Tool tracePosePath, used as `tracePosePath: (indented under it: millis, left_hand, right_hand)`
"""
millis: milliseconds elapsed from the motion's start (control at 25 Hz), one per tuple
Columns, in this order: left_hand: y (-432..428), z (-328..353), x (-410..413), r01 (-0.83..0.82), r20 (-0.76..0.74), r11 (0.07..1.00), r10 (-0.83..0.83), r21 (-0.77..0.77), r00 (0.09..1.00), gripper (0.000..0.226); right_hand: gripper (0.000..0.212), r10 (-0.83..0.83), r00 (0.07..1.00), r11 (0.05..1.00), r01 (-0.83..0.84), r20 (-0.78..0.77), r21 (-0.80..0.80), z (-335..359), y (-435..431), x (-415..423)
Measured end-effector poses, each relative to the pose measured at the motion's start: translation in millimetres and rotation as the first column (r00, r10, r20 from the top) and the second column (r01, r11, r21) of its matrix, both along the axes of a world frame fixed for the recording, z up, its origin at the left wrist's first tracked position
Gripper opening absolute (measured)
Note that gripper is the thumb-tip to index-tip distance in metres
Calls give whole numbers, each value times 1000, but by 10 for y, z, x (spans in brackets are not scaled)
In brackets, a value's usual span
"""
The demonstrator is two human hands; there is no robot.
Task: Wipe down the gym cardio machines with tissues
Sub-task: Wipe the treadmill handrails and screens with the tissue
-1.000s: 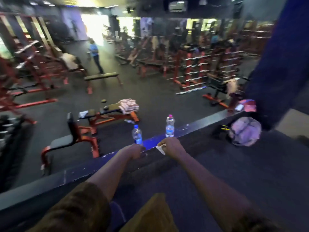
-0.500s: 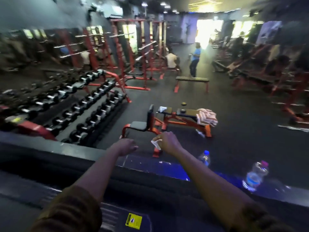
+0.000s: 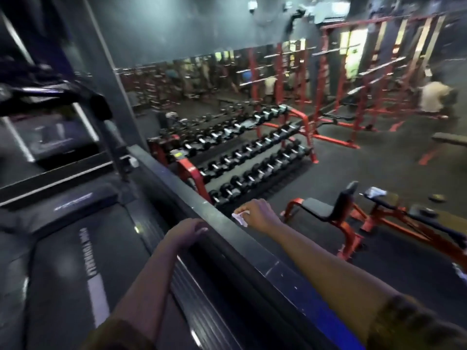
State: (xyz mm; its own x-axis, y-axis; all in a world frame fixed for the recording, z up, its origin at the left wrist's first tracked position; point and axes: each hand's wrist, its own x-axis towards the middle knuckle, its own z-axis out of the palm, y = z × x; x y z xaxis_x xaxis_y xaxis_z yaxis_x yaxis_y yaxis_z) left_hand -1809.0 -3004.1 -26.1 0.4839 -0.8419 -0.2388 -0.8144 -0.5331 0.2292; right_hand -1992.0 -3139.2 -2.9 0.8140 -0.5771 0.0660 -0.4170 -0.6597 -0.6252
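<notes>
My right hand (image 3: 257, 214) grips a small crumpled white tissue (image 3: 240, 217) just past the far edge of a dark ledge (image 3: 202, 205). My left hand (image 3: 185, 232) hangs over the near side of that ledge with its fingers loosely bent and nothing in it. A treadmill (image 3: 65, 253) lies at the lower left, its black belt running toward me and its console (image 3: 50, 97) raised at the upper left.
Beyond the ledge stands a red rack of dumbbells (image 3: 247, 157). A red and black bench (image 3: 336, 213) is right of my right hand. Red squat racks (image 3: 341, 79) and a seated person (image 3: 433, 97) fill the back right. A grey pillar (image 3: 108, 72) rises beside the treadmill.
The view has swung left: the water bottles have left the frame and the treadmill has come in. Both hands stay raised in front of me, the tissue still in the right one.
</notes>
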Motion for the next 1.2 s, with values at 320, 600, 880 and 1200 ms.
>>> tracePosePath:
  millis: [320, 600, 880, 1200]
  left_hand:
    - [1, 522, 360, -488, 2, 859, 494, -152, 869, 43]
    - [-223, 939, 999, -636, 7, 706, 671, -310, 741, 46]
    - [-654, 1304, 2345, -767, -342, 254, 782, -590, 522, 77]
    - [-1215, 1629, 3993, -699, -573, -38, 606, -714, 552, 86]
  right_hand:
    - [29, 381, 918, 924, -382, 109, -10, 447, -607, 1189]
    - [20, 458, 849, 882, -471, 264, -12, 838, -983, 2196]
    - [25, 490, 766, 846, -533, 416, -16, 974, -1276, 3698]
    - [19, 254, 716, 868, -466, 650, 174, 1252, -1223, 5533]
